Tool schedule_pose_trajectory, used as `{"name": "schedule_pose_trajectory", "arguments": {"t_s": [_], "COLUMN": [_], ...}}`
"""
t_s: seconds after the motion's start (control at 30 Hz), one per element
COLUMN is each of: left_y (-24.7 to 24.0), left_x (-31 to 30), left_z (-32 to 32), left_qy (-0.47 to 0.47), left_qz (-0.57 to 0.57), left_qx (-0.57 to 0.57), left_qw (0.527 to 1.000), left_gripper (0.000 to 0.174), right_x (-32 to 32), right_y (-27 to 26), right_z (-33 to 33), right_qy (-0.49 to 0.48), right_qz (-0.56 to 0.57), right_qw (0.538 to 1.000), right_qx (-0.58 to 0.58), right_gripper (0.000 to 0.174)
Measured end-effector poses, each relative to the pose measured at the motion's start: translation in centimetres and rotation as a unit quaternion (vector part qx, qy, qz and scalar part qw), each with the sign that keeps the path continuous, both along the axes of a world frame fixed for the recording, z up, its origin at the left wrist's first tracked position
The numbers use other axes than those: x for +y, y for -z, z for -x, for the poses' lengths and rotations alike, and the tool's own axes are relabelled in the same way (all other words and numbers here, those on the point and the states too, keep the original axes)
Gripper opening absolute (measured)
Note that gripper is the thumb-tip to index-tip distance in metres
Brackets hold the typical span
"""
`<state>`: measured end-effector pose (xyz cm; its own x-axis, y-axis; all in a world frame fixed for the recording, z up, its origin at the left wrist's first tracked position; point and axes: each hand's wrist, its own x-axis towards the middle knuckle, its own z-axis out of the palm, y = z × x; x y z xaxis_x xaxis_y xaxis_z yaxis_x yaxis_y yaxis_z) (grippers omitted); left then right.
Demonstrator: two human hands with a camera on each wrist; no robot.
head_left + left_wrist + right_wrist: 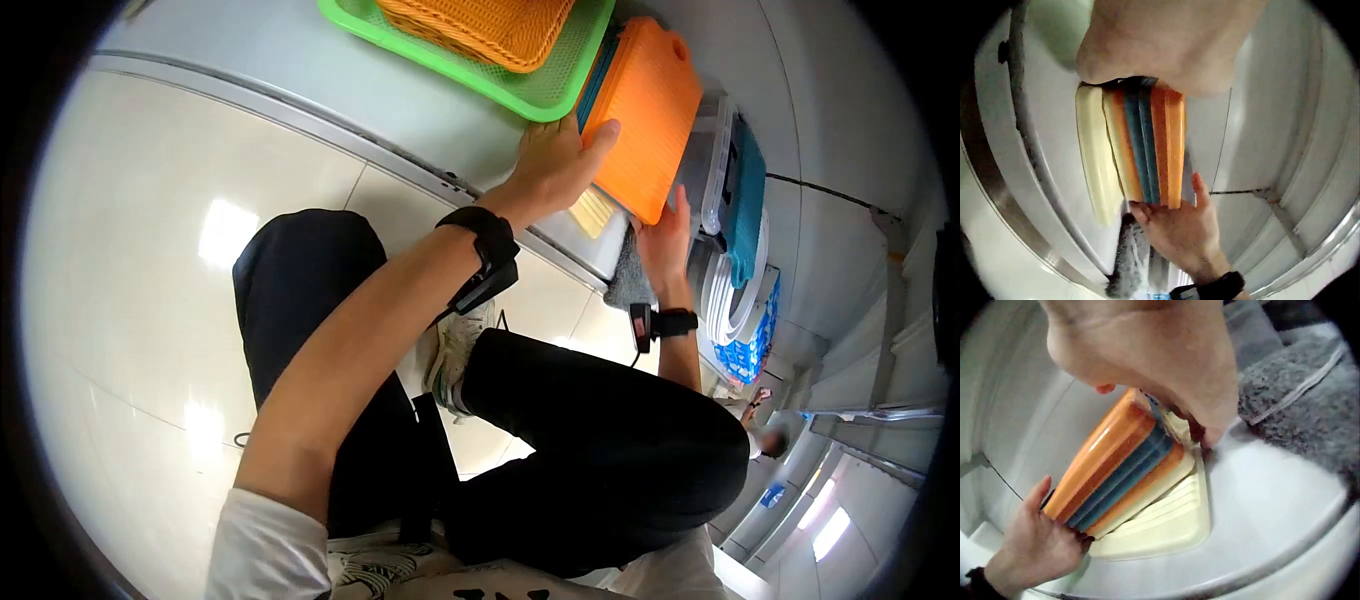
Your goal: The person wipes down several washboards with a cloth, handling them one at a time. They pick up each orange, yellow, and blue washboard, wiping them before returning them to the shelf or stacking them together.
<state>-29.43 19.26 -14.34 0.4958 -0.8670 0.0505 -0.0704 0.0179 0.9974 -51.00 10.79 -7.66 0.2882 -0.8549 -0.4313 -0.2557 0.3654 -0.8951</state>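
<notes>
A stack of ridged plastic washboards in orange (pixel 650 110), teal (pixel 1125 472) and cream lies between my two hands. My left hand (pixel 560 165) grips one end, its thumb over the top orange board and its fingers round the side. At the opposite end my right hand (pixel 665 245) holds the stack, thumb up along the orange board. One cream washboard (pixel 1172 528) lies flat on the white surface underneath. The bundle above it is tilted, with a wedge-shaped gap between them in the right wrist view.
A green plastic basket (pixel 470 85) with an orange woven basket (pixel 500 35) in it stands left of the stack. To the right are a clear bin (pixel 707 160), a teal board (pixel 745 200) and white round items (pixel 722 300). Grey fuzzy cloth (pixel 628 275) sits near the edge.
</notes>
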Motion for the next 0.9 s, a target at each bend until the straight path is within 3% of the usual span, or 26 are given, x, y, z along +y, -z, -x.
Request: {"name": "schedule_pose_trajectory", "arguments": {"t_s": [0.03,0.07,0.1,0.17,0.2,0.27,0.37,0.5,0.63,0.7,0.77,0.83,0.9], "left_y": [-0.6,-0.5,-0.5,-0.7,-0.6,-0.1,-1.1,-0.9,-1.4,-2.4,-3.1,-3.6,-3.8], "left_x": [0.0,-0.5,-0.6,-0.7,-0.9,-0.9,0.2,0.6,0.9,1.6,2.2,2.8,3.4], "left_z": [-0.4,-0.1,-0.2,-0.4,-0.3,-0.2,-2.3,-2.5,-1.5,-1.5,-2.0,-2.8,-3.5], "left_qy": [0.016,0.001,0.004,0.052,0.056,0.037,0.112,0.132,0.074,0.039,0.044,0.077,0.084], "left_qz": [-0.022,-0.013,-0.014,-0.040,-0.037,-0.030,-0.036,-0.019,0.070,0.089,0.090,0.075,0.064], "left_qx": [0.027,0.053,0.051,-0.030,-0.032,-0.016,0.046,0.042,-0.013,-0.083,-0.074,-0.044,-0.009], "left_qw": [0.999,0.999,0.999,0.997,0.997,0.999,0.992,0.990,0.995,0.992,0.992,0.993,0.994], "left_gripper": [0.065,0.076,0.076,0.078,0.078,0.079,0.074,0.074,0.076,0.067,0.057,0.065,0.061], "right_x": [-0.2,0.3,0.7,1.6,1.7,2.1,2.2,3.2,3.3,4.2,5.9,7.8,8.7], "right_y": [0.3,0.1,-0.3,-1.3,-1.8,-2.5,-2.6,-2.3,-0.8,-1.2,-2.0,-2.7,-2.5], "right_z": [-0.4,-0.8,-1.5,-2.5,-3.0,-3.4,-2.9,-2.5,0.0,0.2,-0.6,-2.0,-1.9], "right_qy": [0.007,0.004,0.008,0.033,0.038,-0.014,-0.047,-0.056,-0.050,-0.029,-0.006,0.019,-0.006], "right_qz": [-0.032,-0.033,-0.034,-0.004,-0.002,0.007,-0.007,0.005,0.026,0.021,0.027,0.010,-0.006], "right_qw": [0.997,0.997,0.996,0.999,0.999,0.993,0.989,0.989,0.989,0.991,0.999,0.999,0.996], "right_qx": [-0.075,-0.076,-0.078,-0.002,-0.004,0.114,0.144,0.137,0.138,0.129,0.040,0.045,0.086], "right_gripper": [0.070,0.070,0.070,0.075,0.075,0.075,0.071,0.068,0.059,0.055,0.045,0.045,0.053]}}
